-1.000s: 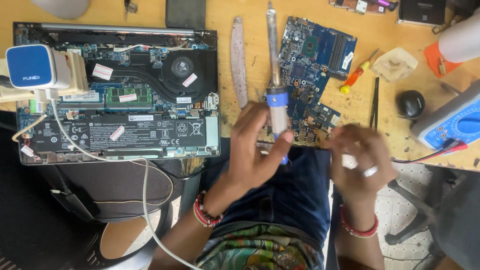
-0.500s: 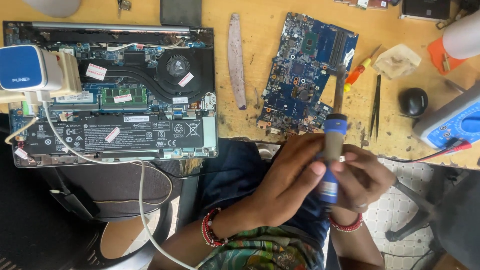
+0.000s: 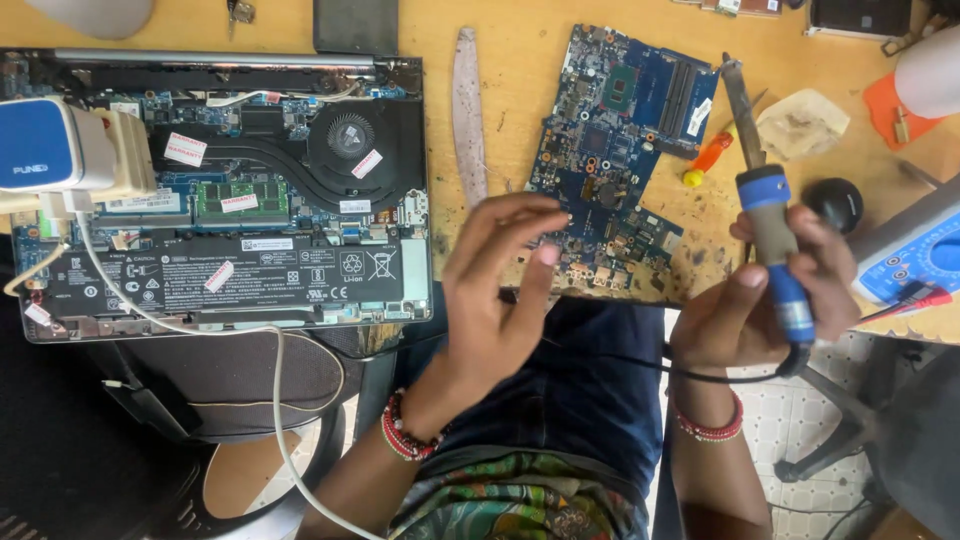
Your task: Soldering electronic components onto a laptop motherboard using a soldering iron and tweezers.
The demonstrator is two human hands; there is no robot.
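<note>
opened laptop (image 3: 235,190): bottom cover off, fan, memory and battery exposed; lies at the left of the counter (image 3: 520,90), untouched.
charger block (image 3: 60,150): white and blue, rests on the laptop's left edge; white cable is trailed off the counter edge.
left hand (image 3: 495,290): has been released from the iron since half a second ago; now spread, fingers loosely curled, nothing held, hovering at the counter edge just in front of the motherboard's near corner.
motherboard (image 3: 620,150): blue, loose on the counter, right of a flat pry strip (image 3: 468,110); not touched by either hand.
soldering iron (image 3: 770,240): blue handle, tip pointed away over the counter, clear of the board.
right hand (image 3: 760,310): closed around the iron's handle; grip has been passed to this hand alone.
change: two-hand hold reduced to one; left hand freed beside the board.
multimeter (image 3: 925,250): far right, red lead attached.
</note>
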